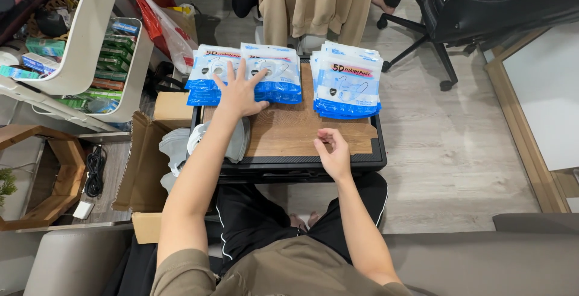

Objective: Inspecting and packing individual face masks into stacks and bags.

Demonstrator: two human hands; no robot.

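My left hand [240, 91] lies flat with fingers spread on a blue-and-white mask packet [272, 73], next to another packet [204, 78] at the far left of the small wooden table [289, 128]. My right hand [333, 150] hovers at the table's near edge, fingers curled loosely, holding nothing. A taller stack of the same packets [348, 82] sits at the far right of the table. Loose white and grey masks [238, 142] lie under my left forearm.
An open cardboard box [145, 163] with grey masks stands left of the table. White shelves [90, 43] with small boxes are further left. A black office chair [476, 12] is at the back right. A beige garment [316, 0] hangs behind the table.
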